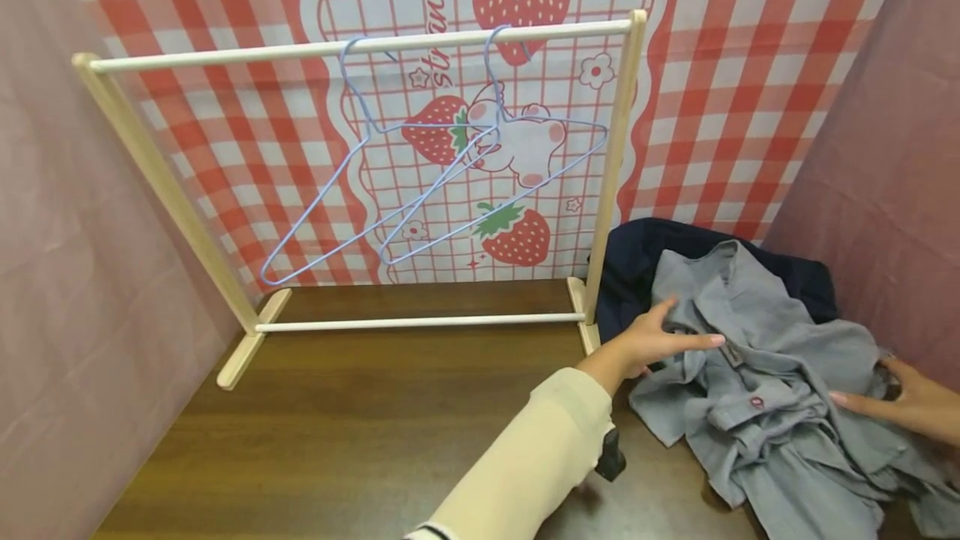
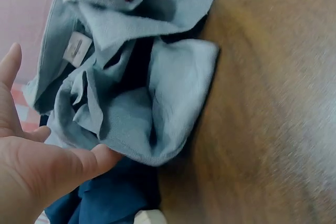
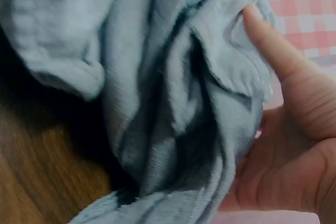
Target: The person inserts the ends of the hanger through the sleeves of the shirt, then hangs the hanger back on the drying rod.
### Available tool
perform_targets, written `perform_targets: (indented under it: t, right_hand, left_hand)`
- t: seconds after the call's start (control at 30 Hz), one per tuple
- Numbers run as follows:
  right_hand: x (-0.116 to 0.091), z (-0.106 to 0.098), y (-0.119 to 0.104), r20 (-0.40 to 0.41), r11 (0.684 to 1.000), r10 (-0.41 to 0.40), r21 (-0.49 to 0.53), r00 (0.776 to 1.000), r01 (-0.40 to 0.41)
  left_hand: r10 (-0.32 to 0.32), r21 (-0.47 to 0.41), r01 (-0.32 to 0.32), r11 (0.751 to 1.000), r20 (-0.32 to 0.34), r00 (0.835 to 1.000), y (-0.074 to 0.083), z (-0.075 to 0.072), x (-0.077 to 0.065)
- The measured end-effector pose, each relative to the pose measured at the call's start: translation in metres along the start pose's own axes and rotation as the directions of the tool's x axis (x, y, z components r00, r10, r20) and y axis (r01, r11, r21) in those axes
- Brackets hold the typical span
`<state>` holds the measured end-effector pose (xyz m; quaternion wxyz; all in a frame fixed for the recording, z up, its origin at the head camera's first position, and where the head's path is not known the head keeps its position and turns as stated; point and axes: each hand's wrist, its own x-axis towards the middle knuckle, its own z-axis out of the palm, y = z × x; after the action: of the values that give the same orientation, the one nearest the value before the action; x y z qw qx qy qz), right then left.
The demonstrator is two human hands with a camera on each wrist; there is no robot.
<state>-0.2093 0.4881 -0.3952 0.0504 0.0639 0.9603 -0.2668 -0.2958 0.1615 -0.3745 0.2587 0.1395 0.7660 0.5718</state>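
A crumpled grey shirt with a reddish button lies at the right of the table, partly over dark navy clothing. At its left side is my left hand, fingers spread and straight, one digit touching the cloth edge in the left wrist view. My right hand holds the shirt's right side. In the right wrist view its thumb lies along the grey folds while the other fingers go partly out of sight behind them. A white label shows inside the shirt in the left wrist view.
A wooden clothes rack stands to the left of the clothes. Two bare light-blue hangers, a left one and a right one, hang from its top bar. Behind is a strawberry-patterned checked cloth; a pink curtain borders the right.
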Motion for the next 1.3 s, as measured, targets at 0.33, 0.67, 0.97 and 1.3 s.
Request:
perform_targets:
  t: [0.33,0.67,0.97,1.3]
  right_hand:
    - [-0.004,0.001,-0.026,0.207,0.983,0.074,0.151,0.976,-0.107]
    - [-0.029,0.032,-0.062,0.123,0.892,-0.051,0.452,0.991,-0.011]
    - [-0.049,0.05,-0.073,0.087,0.807,-0.093,0.59,0.992,0.024]
    - [-0.059,0.057,-0.097,-0.01,0.819,-0.144,0.561,0.99,0.124]
  left_hand:
    - [-0.012,-0.165,0.027,0.986,0.09,0.996,-0.006,0.011,-0.006]
    - [0.18,-0.231,-0.164,0.959,0.049,0.982,-0.028,0.034,-0.017]
    - [0.334,-0.299,-0.282,0.911,0.138,0.932,-0.037,0.035,-0.037]
    - [0.438,-0.31,-0.381,0.871,0.138,0.889,-0.04,0.017,-0.058]
